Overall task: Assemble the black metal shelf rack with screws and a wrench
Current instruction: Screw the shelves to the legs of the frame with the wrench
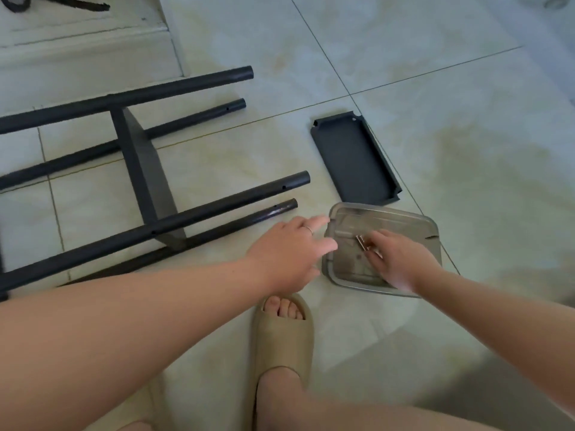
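- A partly built black metal shelf rack (140, 169) lay on its side on the pale tiled floor (435, 88), left of centre. Its four round tubes pointed towards the right, and one flat shelf was fixed across them.
- A loose black metal shelf panel (354, 157) with raised edges lay flat on the floor to the right of the tube ends, apart from them.
- Just nearer than that panel sat a clear plastic tray (389, 213) with rounded corners.
- The right hand (401, 259) was over the tray, its fingers curled and pinching small silvery screws (362, 243). How many there were cannot be told.
- The left hand (289, 253) was released, grasping nothing. Its fingers were stretched out to the tray's left rim, and whether they touched it cannot be told. It wore a thin ring.
- A beige slide sandal (283, 331) on a bare foot stood on the floor below the two hands.
- A black cord (56, 3) lay at the top left corner.
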A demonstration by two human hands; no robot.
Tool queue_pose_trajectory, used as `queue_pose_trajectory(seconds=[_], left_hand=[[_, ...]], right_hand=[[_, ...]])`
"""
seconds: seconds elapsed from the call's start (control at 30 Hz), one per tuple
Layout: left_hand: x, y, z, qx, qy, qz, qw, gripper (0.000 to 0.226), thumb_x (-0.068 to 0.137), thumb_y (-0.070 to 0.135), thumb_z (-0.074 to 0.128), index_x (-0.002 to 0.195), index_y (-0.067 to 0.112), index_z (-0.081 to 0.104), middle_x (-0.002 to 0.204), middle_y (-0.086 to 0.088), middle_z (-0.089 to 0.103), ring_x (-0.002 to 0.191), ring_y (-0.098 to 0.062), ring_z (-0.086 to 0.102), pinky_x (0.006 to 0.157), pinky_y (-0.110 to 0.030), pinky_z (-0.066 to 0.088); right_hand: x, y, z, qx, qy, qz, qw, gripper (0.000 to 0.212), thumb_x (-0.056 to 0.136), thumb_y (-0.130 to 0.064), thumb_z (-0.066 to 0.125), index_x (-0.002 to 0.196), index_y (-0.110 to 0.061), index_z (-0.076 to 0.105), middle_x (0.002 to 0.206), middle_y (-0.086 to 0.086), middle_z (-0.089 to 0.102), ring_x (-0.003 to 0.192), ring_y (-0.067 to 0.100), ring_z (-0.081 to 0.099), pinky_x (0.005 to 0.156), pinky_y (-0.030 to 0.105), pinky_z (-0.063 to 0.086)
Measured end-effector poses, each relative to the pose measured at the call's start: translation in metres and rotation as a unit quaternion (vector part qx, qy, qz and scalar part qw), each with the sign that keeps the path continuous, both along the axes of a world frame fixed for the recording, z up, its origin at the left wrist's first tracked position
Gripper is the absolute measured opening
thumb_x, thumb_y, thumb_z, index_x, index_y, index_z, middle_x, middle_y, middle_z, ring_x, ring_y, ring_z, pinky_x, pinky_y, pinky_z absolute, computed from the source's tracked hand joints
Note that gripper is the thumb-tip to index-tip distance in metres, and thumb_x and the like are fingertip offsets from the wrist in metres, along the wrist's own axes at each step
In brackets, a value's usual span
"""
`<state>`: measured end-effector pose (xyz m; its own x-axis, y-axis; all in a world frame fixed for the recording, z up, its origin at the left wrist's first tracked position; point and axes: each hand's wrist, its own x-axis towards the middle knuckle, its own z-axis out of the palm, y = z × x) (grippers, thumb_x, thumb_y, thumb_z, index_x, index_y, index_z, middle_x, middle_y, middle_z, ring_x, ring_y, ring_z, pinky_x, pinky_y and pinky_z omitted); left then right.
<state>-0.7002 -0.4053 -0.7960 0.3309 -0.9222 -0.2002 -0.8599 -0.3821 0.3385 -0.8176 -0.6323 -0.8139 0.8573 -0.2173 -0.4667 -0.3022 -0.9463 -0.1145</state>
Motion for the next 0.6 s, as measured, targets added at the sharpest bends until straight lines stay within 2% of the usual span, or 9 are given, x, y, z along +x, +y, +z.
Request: queue_pose_trajectory(seconds=[0.07, 0.17, 0.27, 0.37, 0.53, 0.6], left_hand=[[-0.008, -0.013, -0.011, 0.008, 0.007, -0.018, 1.000, 0.044, 0.094, 0.039, 0.057, 0.136, 0.031, 0.048, 0.163, -0.013, 0.015, 0.136, -0.033, 0.035, 0.100, -0.045, 0.038], [-0.016, -0.024, -0.027, 0.023, 0.027, -0.031, 0.999, 0.037, 0.094, 0.048, 0.056, 0.127, 0.030, 0.055, 0.164, -0.009, 0.014, 0.139, -0.030, 0.031, 0.101, -0.043, 0.036], [-0.019, -0.024, -0.039, 0.007, 0.036, -0.035, 0.999, 0.029, 0.095, 0.046, 0.056, 0.116, 0.026, 0.059, 0.164, -0.007, 0.016, 0.144, -0.027, 0.026, 0.106, -0.041, 0.032], [-0.014, -0.026, -0.046, -0.011, 0.036, -0.039, 0.999, 0.024, 0.096, 0.043, 0.056, 0.109, 0.024, 0.061, 0.164, -0.008, 0.019, 0.149, -0.028, 0.021, 0.114, -0.041, 0.028], [-0.002, -0.031, -0.049, -0.024, 0.062, -0.044, 0.997, 0.022, 0.096, 0.040, 0.058, 0.110, 0.023, 0.062, 0.165, -0.005, 0.018, 0.151, -0.028, 0.019, 0.119, -0.039, 0.022], [0.000, -0.031, -0.050, -0.028, 0.062, -0.046, 0.997, 0.023, 0.096, 0.041, 0.059, 0.110, 0.023, 0.062, 0.165, -0.005, 0.018, 0.151, -0.028, 0.019, 0.119, -0.040, 0.023]], right_hand=[[-0.002, -0.009, -0.017, 0.006, 0.028, -0.033, 0.999, 0.022, 0.102, -0.032, 0.049, 0.119, -0.021, 0.058, 0.117, -0.001, 0.060, 0.106, 0.028, 0.060, 0.076, 0.038, 0.050], [0.000, -0.021, -0.038, 0.011, 0.058, -0.050, 0.997, 0.028, 0.101, -0.029, 0.050, 0.127, -0.022, 0.054, 0.125, 0.003, 0.059, 0.111, 0.030, 0.058, 0.083, 0.042, 0.052], [0.006, -0.030, -0.052, 0.005, 0.082, -0.060, 0.995, 0.034, 0.100, -0.029, 0.051, 0.133, -0.023, 0.050, 0.124, 0.007, 0.061, 0.108, 0.033, 0.059, 0.079, 0.041, 0.052], [0.017, -0.036, -0.065, -0.003, 0.088, -0.082, 0.993, 0.028, 0.101, -0.029, 0.050, 0.127, -0.020, 0.051, 0.114, 0.011, 0.066, 0.098, 0.037, 0.063, 0.077, 0.044, 0.055], [0.033, -0.035, -0.084, -0.044, 0.085, -0.065, 0.993, 0.021, 0.104, -0.034, 0.047, 0.115, -0.016, 0.048, 0.109, 0.011, 0.065, 0.090, 0.035, 0.062, 0.065, 0.039, 0.047], [0.037, -0.033, -0.089, -0.058, 0.090, -0.059, 0.993, 0.021, 0.104, -0.032, 0.048, 0.114, -0.014, 0.047, 0.109, 0.012, 0.065, 0.093, 0.036, 0.064, 0.065, 0.039, 0.044]])
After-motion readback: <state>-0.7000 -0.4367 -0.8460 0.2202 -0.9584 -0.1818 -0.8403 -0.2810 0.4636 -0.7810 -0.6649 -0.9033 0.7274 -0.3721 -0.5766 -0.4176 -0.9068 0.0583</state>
